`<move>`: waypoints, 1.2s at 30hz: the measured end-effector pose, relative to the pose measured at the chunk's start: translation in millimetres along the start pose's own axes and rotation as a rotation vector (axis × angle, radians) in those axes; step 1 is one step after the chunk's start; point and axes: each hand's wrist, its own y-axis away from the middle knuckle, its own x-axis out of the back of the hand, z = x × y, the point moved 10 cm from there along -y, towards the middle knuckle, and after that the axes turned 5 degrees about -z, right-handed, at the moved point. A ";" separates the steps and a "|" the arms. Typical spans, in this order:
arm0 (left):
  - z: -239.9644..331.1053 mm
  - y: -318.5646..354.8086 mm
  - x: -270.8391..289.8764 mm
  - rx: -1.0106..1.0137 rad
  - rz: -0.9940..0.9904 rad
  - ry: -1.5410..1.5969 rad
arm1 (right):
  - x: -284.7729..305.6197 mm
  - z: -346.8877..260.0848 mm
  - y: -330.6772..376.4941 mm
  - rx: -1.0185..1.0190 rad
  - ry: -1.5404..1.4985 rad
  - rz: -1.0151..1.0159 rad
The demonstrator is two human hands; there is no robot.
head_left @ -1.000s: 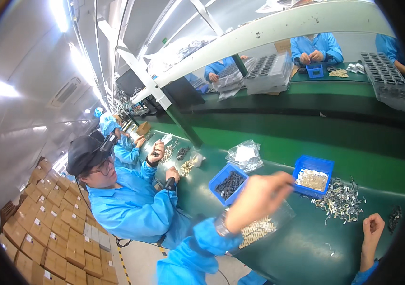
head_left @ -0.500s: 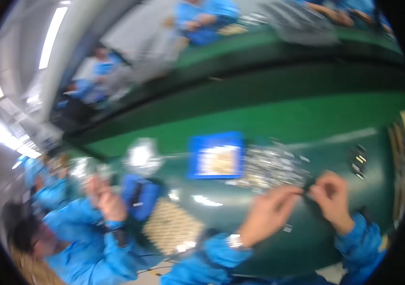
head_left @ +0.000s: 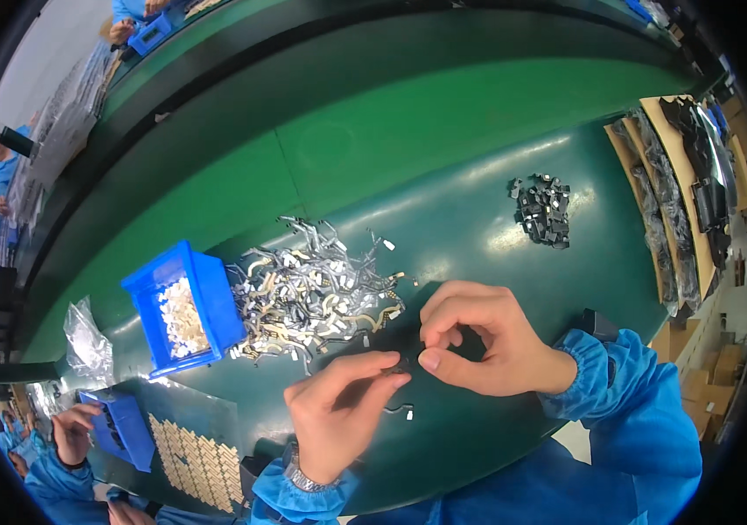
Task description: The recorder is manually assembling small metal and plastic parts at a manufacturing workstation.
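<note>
Left hand (head_left: 336,416): thumb and index finger pinched on a small dark piece (head_left: 401,367), held over the green table (head_left: 469,442), between the two hands. Piece is mostly covered by the fingertips and tiny, so probably a dark part, can't make out the type. Right hand (head_left: 496,341) is just beside it, fingers curled, thumb and index tips close together; can't tell if anything sits between them. Gap visible between the two hands. Metal-band watch (head_left: 305,474) on the left wrist, blue sleeves both sides. Pile of small wired parts (head_left: 316,293) lies just beyond the left hand, grey and cream leads with white ends, against the right side of a blue bin (head_left: 220,302) holding whitish pieces (head_left: 181,317). One loose wired part (head_left: 404,409) on the table, near the left thumb. Heap of black pieces (head_left: 544,210) well apart, beyond the right hand. Far right: cardboard sheets (head_left: 681,188) with plastic-wrapped material. Lower left: clear sheet with rows of beige pieces (head_left: 194,464), next to a second blue bin (head_left: 135,429) with dark parts; co-worker's hand (head_left: 71,433) at that bin. Clear plastic bag (head_left: 86,341) beyond it.
</note>
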 end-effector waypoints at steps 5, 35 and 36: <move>-3.0 -0.2 -1.9 0.049 -0.033 0.021 | 1.4 0.8 0.1 0.024 -0.053 0.014; -16.0 -1.6 -15.2 0.114 -0.154 0.223 | -6.0 6.9 -1.5 -0.038 -0.090 -0.041; -16.0 -1.7 -15.1 0.113 -0.151 0.223 | -6.3 7.0 -1.5 -0.037 -0.089 -0.044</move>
